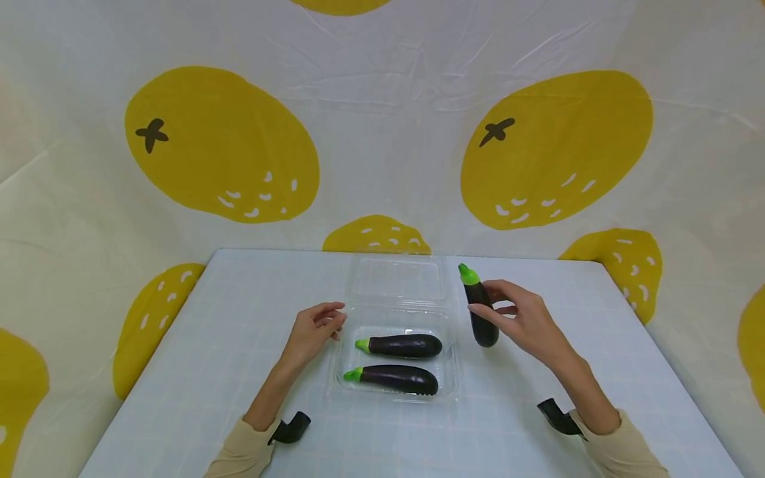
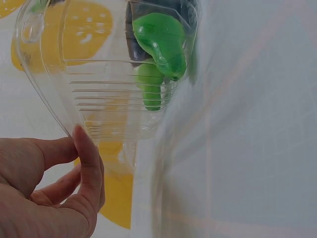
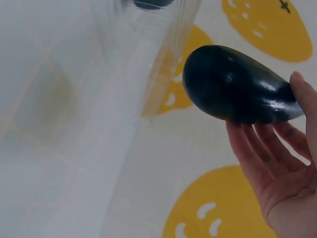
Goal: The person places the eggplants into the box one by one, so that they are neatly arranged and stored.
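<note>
On the worktop [image 1: 227, 345], at the far left of the scene, the left hand [image 1: 312, 330] is seen resting with its fingers [image 1: 332, 317] loosely curled and slightly apart; nothing is pinched between them. From the left wrist view, the thumb tip [image 2: 81, 141] is observed just at the lower edge of the clear plastic container [image 2: 104, 94], either touching it or a hair off; which of the two cannot be told.

Just right of those fingers, the container's tray [image 1: 452, 372] is noted lying flat, with its hinged lid [image 1: 397, 279] folded open on the far side. Two eggplants are recorded inside the tray, lying side by side lengthwise, green caps pointed toward the left hand: the farther eggplant [image 1: 405, 345] and the nearer eggplant [image 1: 397, 378]. Whether the two touch cannot be told.

Right of the tray, a third eggplant [image 1: 480, 309] is held off the worktop by the right hand [image 1: 526, 324], roughly upright, green cap up and tilted slightly toward the lid. The fingers [image 3: 257, 148] are wrapped behind its dark body and the thumb [image 3: 304, 94] is pressed on the opposite side, so the fruit is pinched between them, as confirmed in the right wrist view. This eggplant is held just beside the tray's right rim, apart from it.

A black wrist mount is seen at each beige sleeve.
</note>
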`<state>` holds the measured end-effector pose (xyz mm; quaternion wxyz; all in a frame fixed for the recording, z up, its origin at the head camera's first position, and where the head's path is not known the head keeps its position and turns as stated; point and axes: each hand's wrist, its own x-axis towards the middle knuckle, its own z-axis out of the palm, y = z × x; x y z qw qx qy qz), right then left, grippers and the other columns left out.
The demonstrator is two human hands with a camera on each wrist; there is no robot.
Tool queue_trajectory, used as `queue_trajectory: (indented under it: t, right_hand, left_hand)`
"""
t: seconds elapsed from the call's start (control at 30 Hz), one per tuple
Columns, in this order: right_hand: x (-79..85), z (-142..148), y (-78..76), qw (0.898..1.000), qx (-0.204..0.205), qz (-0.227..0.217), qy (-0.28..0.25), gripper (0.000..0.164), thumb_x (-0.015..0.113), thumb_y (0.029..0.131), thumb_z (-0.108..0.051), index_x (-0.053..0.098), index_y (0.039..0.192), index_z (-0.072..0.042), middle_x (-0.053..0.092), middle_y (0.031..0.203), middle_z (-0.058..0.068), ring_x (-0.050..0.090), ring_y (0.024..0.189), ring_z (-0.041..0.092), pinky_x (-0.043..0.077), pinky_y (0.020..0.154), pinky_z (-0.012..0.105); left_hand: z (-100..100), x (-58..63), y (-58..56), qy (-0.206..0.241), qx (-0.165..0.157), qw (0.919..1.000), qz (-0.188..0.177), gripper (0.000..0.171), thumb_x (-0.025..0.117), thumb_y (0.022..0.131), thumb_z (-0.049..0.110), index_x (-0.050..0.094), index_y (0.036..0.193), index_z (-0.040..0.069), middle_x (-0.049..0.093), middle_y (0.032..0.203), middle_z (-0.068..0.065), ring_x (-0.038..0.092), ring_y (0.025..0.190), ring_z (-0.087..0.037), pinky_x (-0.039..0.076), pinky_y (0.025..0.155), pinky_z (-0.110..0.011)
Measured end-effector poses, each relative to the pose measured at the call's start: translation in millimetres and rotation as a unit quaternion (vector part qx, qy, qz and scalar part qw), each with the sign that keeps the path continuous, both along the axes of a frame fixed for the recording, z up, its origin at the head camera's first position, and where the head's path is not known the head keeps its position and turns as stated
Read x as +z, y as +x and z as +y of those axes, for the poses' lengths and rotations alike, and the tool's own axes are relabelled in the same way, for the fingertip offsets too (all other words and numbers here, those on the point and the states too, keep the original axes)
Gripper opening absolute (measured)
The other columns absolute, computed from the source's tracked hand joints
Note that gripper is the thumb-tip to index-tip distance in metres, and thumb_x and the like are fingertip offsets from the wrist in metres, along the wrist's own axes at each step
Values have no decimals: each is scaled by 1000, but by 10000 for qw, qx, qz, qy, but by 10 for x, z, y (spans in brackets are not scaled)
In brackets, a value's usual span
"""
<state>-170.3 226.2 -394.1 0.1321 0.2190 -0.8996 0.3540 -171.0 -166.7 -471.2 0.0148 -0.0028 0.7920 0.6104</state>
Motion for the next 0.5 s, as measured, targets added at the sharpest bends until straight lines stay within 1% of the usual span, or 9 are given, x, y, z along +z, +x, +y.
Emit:
queue_trajectory:
  t: [0.1,0.17,0.33,0.5]
  right_hand:
    - [15,-79,-22,9998,169,38,-86,41,84,88,-21,68,124,-8,72,107,1,67,95,16,61,76,25]
    - [18,-129,-40,9995,273,42,-134,41,84,88,-20,68,124,-8,71,107,1,67,95,16,61,76,26]
    - [15,-243,-82,9982,519,-52,-291,41,84,88,-19,67,125,-8,71,107,0,67,95,14,60,77,24]
    - [2,-357,-112,9962,755,-159,-406,41,84,88,-19,67,125,-10,71,109,0,69,95,14,61,79,28]
  left_hand:
    - [1,4,7,88,-11,10000,-12,36,71,98,12,65,129,-7,69,105,-23,64,75,-18,59,67,-25]
    - [0,9,15,152,-27,9999,-3,36,72,98,13,66,128,-6,69,105,-22,64,74,-18,58,66,-23]
    - [-3,13,18,221,-58,9997,54,35,72,97,11,66,127,-7,70,103,-22,64,73,-18,57,65,-22]
    - [5,19,21,170,-28,9999,10,34,72,97,10,67,127,-6,70,102,-19,64,72,-19,57,64,-21]
